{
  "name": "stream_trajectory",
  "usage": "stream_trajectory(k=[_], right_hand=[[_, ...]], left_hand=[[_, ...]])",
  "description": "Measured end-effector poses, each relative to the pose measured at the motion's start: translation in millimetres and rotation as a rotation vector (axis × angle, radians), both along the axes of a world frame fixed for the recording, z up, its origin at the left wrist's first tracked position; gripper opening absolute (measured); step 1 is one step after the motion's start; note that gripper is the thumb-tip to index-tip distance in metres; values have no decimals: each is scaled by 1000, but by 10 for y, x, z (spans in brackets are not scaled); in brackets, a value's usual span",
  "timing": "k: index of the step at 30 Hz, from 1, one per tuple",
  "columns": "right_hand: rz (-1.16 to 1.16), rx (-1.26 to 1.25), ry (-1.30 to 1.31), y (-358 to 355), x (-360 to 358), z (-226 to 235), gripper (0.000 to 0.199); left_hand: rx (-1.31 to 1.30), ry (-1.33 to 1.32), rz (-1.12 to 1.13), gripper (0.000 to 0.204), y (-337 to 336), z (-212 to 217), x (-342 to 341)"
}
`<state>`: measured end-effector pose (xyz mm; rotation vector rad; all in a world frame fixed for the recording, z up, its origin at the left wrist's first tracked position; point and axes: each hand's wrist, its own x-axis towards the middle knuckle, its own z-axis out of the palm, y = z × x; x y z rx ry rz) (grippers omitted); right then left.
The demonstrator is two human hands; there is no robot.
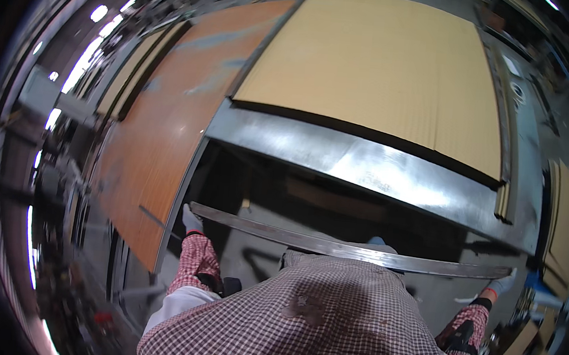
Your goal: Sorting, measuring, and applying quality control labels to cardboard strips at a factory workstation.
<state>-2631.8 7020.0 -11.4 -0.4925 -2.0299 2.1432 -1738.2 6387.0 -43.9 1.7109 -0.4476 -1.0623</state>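
A long, narrow metal bar (349, 251) spans the space in front of my body, between me and the workbench. At its left end my gloved left hand (191, 219) is closed round it. My gloved right hand (502, 283) grips the opposite end, its fingers partly hidden by the bar. Beyond the bar runs the bench's shiny metal edge (360, 165). On that bench lies a large stack of yellowish-tan sheets (381, 78), set back from the front edge.
Metal strips (504, 156) flank the stack's right side. A wood-brown tabletop (168, 120) adjoins at the left, with a small rod (152, 216) on it. More tan sheets (562, 215) stand at the far right, above cardboard pieces (520, 350). Under the bench is a dark hollow.
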Motion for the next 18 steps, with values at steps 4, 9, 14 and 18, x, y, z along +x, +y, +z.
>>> stream_trajectory(k=[4,9,14,18], right_hand=[[314,-224,-48,-871,-778,-147,45],[489,202,227,-792,-1754,-206,48],[437,230,194,-913,-2676,56,57],[645,-60,222,-1076,-2988,52,54]], left_hand=[[-475,-510,81,34,1423,-154,1328],[-188,447,-128,48,3581,-168,12],[-96,48,502,52,5243,74,-2312],[-82,53,390,32,6361,472,-4052]])
